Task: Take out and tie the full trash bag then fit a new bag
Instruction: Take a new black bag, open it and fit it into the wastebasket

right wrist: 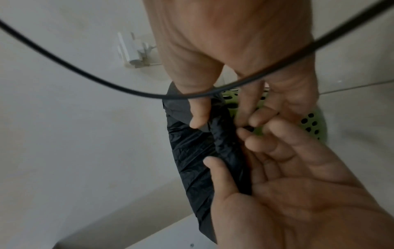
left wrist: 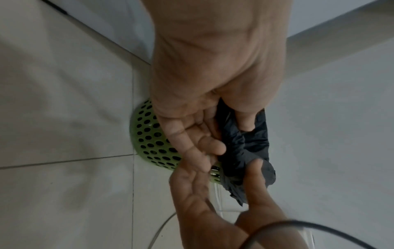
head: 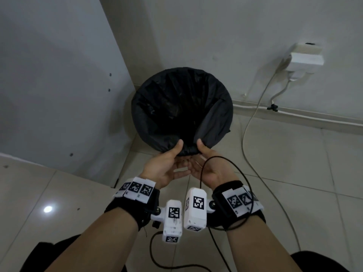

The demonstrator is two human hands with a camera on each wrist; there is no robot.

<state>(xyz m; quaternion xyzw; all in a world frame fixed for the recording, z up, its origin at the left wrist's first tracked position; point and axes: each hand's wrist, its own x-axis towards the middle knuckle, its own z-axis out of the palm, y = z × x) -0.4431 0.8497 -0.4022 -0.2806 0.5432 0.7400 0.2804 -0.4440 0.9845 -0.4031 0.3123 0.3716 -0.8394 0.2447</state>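
A black trash bag (head: 182, 107) lines a round bin standing in the corner, its mouth spread over the rim. The bin (left wrist: 149, 134) is green plastic with round holes, seen in both wrist views below the bag's folded edge (right wrist: 192, 151). My left hand (head: 176, 152) and right hand (head: 203, 154) meet at the near rim. Each thumb lies on top of the bag's edge, the fingers reach under it, and the plastic is pinched between them. The left thumb (left wrist: 245, 121) and right thumb (right wrist: 198, 116) press on crumpled black film. What the bag contains is too dark to see.
A grey cabinet panel (head: 59, 85) stands left of the bin. On the wall to the right is a white socket with plugs (head: 302, 59), and its white cable (head: 245, 134) trails over the tiled floor. A black camera cable (head: 231, 173) loops over my right wrist.
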